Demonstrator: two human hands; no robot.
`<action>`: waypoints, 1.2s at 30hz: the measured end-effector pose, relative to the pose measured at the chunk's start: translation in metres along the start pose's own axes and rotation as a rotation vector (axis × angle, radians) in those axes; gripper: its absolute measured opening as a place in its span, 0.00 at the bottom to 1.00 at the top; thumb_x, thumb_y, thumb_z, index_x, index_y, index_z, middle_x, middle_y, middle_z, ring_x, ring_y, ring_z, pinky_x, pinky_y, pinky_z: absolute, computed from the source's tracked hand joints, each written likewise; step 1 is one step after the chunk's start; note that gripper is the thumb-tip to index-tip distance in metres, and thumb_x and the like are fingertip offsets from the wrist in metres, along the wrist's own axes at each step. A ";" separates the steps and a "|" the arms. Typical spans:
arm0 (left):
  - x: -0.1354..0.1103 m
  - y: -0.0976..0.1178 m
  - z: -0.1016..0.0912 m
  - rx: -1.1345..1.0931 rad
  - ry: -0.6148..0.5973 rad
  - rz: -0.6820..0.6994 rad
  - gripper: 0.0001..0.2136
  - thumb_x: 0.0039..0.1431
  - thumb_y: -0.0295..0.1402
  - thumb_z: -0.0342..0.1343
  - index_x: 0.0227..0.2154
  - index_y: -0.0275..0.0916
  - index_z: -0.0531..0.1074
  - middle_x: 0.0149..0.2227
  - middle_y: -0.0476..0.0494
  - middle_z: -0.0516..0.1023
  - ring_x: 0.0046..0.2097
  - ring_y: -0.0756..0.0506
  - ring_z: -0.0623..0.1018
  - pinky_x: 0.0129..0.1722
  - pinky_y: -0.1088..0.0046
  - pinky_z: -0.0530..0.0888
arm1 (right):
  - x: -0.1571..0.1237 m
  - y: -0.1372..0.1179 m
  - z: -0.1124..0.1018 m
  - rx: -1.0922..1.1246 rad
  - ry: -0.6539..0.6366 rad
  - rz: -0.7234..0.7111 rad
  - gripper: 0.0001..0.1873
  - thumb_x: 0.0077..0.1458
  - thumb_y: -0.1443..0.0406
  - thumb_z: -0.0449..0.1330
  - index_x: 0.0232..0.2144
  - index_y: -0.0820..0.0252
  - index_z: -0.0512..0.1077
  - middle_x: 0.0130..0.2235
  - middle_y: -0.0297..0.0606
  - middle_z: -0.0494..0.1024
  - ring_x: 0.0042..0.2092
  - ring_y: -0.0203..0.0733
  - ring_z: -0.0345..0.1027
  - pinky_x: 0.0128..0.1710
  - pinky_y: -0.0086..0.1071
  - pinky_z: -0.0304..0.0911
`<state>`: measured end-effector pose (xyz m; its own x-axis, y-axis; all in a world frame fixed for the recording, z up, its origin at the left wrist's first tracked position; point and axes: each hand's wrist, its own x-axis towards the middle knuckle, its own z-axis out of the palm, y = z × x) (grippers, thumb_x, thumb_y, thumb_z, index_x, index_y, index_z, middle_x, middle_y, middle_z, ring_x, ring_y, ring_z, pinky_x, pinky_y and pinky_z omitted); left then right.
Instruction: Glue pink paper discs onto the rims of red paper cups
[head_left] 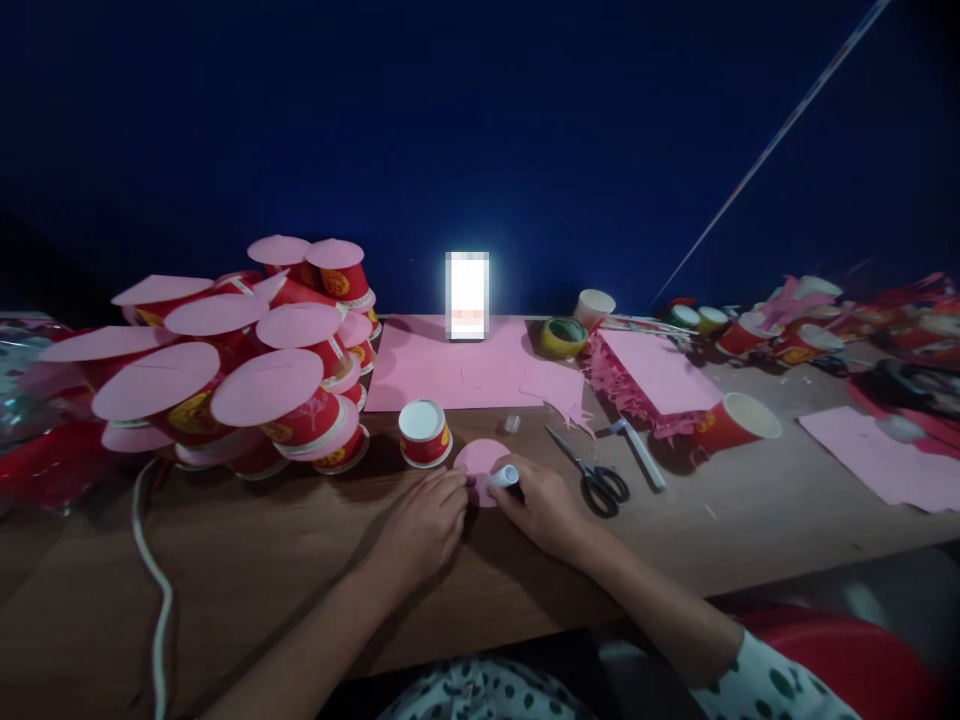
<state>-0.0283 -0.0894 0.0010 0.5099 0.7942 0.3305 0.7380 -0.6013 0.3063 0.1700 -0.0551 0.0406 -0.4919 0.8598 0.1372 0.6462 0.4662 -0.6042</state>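
Right hand (551, 510) pinches probable glue stick (504, 476) above wooden table (300, 570), blue wall (480, 120).

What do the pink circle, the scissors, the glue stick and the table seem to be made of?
Pink circle: thin matte paper or card, lying flat.
Scissors: shiny metal blades, black handles, probably plastic.
Glue stick in the right hand: smooth white plastic, likely.
Table: brown wood or wood-look laminate, faint grain.
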 end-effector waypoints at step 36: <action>-0.001 0.001 -0.002 -0.032 -0.055 -0.031 0.20 0.48 0.19 0.47 0.46 0.34 0.67 0.50 0.36 0.72 0.54 0.42 0.69 0.55 0.59 0.67 | -0.009 0.005 0.007 -0.010 0.003 -0.014 0.02 0.54 0.68 0.54 0.32 0.58 0.67 0.31 0.36 0.75 0.33 0.39 0.68 0.34 0.28 0.59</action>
<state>-0.0290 -0.0906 0.0024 0.5113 0.8156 0.2708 0.7396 -0.5781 0.3447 0.1734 -0.0621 0.0312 -0.4996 0.8535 0.1480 0.6452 0.4807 -0.5939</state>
